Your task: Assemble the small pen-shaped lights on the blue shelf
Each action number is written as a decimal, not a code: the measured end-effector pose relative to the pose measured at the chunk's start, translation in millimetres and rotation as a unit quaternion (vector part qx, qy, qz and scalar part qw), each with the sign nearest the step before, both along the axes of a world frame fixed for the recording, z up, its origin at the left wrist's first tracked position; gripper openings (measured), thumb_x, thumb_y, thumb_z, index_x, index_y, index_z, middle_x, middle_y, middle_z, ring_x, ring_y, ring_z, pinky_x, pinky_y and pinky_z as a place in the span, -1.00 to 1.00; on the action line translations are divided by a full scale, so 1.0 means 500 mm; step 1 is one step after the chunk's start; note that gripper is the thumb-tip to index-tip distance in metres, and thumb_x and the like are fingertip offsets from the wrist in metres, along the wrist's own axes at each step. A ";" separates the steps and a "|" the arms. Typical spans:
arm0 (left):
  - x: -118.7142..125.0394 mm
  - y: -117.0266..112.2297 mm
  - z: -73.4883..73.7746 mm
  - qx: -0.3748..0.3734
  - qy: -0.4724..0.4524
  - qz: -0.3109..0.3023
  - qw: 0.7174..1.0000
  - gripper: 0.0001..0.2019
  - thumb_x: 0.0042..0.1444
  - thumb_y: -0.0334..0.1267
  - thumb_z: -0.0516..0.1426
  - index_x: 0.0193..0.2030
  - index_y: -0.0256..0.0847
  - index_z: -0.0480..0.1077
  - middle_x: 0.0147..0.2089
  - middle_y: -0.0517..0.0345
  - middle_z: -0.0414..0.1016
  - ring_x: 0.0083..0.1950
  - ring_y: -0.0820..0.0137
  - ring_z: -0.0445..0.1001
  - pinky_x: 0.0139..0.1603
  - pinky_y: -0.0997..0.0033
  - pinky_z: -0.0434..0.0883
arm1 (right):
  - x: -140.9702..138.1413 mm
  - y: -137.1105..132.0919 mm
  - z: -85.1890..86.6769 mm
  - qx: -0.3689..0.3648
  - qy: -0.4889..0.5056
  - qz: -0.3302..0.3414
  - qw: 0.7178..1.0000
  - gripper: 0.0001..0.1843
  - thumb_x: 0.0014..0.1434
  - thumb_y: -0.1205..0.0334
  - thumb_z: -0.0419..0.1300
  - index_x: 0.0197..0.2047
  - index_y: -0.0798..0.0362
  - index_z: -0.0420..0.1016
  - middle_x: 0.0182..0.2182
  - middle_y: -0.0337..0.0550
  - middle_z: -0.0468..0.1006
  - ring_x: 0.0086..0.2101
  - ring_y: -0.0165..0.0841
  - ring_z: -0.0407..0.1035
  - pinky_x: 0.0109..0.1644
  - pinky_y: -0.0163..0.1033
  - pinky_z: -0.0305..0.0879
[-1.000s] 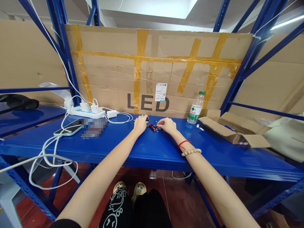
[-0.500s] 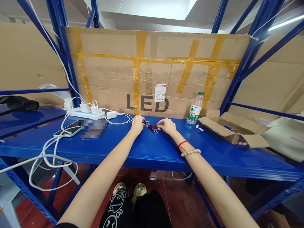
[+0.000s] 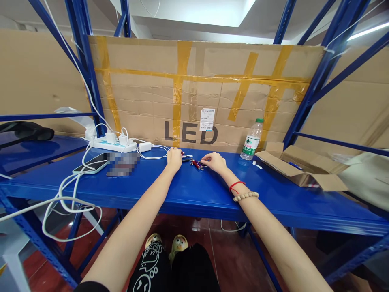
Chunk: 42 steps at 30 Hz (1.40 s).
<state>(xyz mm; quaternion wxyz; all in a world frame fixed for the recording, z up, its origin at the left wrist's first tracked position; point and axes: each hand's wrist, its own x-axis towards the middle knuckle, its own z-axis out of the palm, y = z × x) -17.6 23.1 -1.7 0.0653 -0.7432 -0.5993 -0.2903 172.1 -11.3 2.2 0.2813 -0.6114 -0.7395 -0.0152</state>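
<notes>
My left hand (image 3: pixel 174 159) rests over the blue tabletop with its fingers curled round small, slim pieces. A dark red end and a silver tip (image 3: pixel 187 156) stick out past its fingertips, and a short black piece (image 3: pixel 185 160) lies just below them. Between the hands lie a few small, shiny red cylinders (image 3: pixel 197 164) with metal fittings, bunched together. My right hand (image 3: pixel 215 162) has its thumb and fingertips pinched at the right side of this bunch, close to a purplish piece. What the fingertips hold is too small to make out.
A water bottle (image 3: pixel 252 140) and an open cardboard box (image 3: pixel 314 164) stand to the right. On the left are a power strip (image 3: pixel 117 145), a phone (image 3: pixel 92 163), a blurred flat item (image 3: pixel 121 164) and loose white cables. A tall cardboard panel (image 3: pixel 142 105) closes off the back.
The view has shifted slightly. My left hand has moved a little left, away from the red cylinders; the black piece now shows beneath its fingers. My right hand stays at the bunch.
</notes>
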 end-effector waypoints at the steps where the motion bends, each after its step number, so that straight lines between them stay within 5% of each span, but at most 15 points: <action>1: -0.001 0.003 -0.004 -0.008 0.013 0.001 1.000 -0.69 0.11 -0.42 -0.09 -0.22 -0.25 0.47 -0.13 -0.14 0.44 -0.04 0.13 0.28 -0.06 0.18 0.21 | 0.000 -0.001 0.000 -0.001 0.001 0.000 1.000 -0.85 0.02 0.09 0.17 -0.37 -0.13 0.56 -0.34 -0.32 0.57 -0.28 -0.38 0.41 -0.29 -0.33 0.23; 11: 0.006 0.014 -0.008 -0.048 0.004 0.007 0.999 -0.76 0.11 -0.26 0.00 -0.21 -0.23 0.47 -0.11 -0.11 0.46 -0.03 0.15 0.32 -0.03 0.20 0.23 | -0.003 -0.004 0.002 -0.001 0.004 -0.005 1.000 -0.84 0.02 0.09 0.15 -0.37 -0.13 0.55 -0.35 -0.33 0.57 -0.29 -0.38 0.40 -0.31 -0.33 0.22; 26: 0.018 0.011 0.002 -0.182 -0.050 0.067 0.980 -0.58 0.04 -0.02 -0.03 -0.08 -0.17 0.45 0.11 -0.10 0.34 0.17 0.05 0.19 0.09 0.15 0.16 | -0.003 -0.004 0.003 -0.009 0.006 -0.008 1.000 -0.84 0.02 0.10 0.15 -0.36 -0.14 0.55 -0.34 -0.33 0.57 -0.28 -0.37 0.40 -0.29 -0.32 0.22; 37: 0.012 0.012 0.011 -0.221 -0.086 0.118 0.964 -0.53 -0.10 0.09 0.06 -0.16 -0.21 0.43 0.04 -0.16 0.39 0.16 0.00 0.21 0.03 0.13 0.17 | -0.003 -0.003 0.002 -0.006 0.010 -0.005 1.000 -0.85 0.02 0.11 0.16 -0.38 -0.13 0.56 -0.35 -0.32 0.57 -0.30 -0.37 0.40 -0.32 -0.32 0.21; 42: 0.010 0.015 0.007 -0.204 -0.103 0.095 0.969 -0.60 -0.02 0.07 0.02 -0.24 -0.18 0.45 -0.15 -0.10 0.51 0.09 0.06 0.29 0.01 0.15 0.18 | -0.001 0.002 -0.001 -0.002 0.011 0.001 1.000 -0.85 0.01 0.10 0.17 -0.38 -0.12 0.55 -0.36 -0.32 0.57 -0.30 -0.37 0.40 -0.34 -0.31 0.20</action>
